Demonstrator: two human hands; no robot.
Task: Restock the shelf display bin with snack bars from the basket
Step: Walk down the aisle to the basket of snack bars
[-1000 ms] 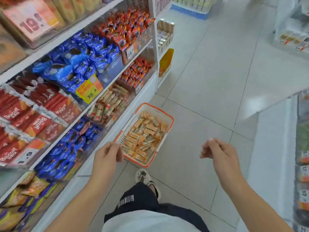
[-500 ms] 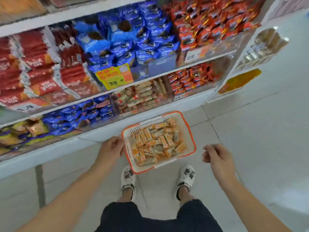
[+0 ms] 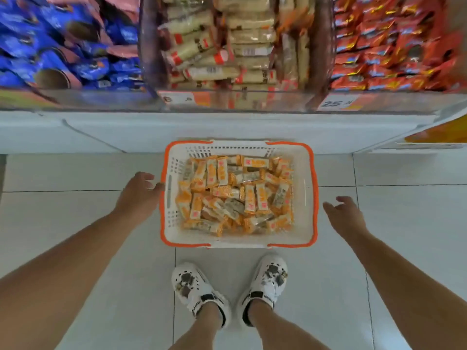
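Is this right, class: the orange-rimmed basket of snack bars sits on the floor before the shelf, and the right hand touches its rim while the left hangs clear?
The hands are swapped. In the head view the left hand touches the rim of the basket of snack bars, while the right hand hangs clear of it. The rest stands.

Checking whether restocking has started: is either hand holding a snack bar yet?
No. The left hand and right hand are empty beside the basket, and the snack bars lie inside it.
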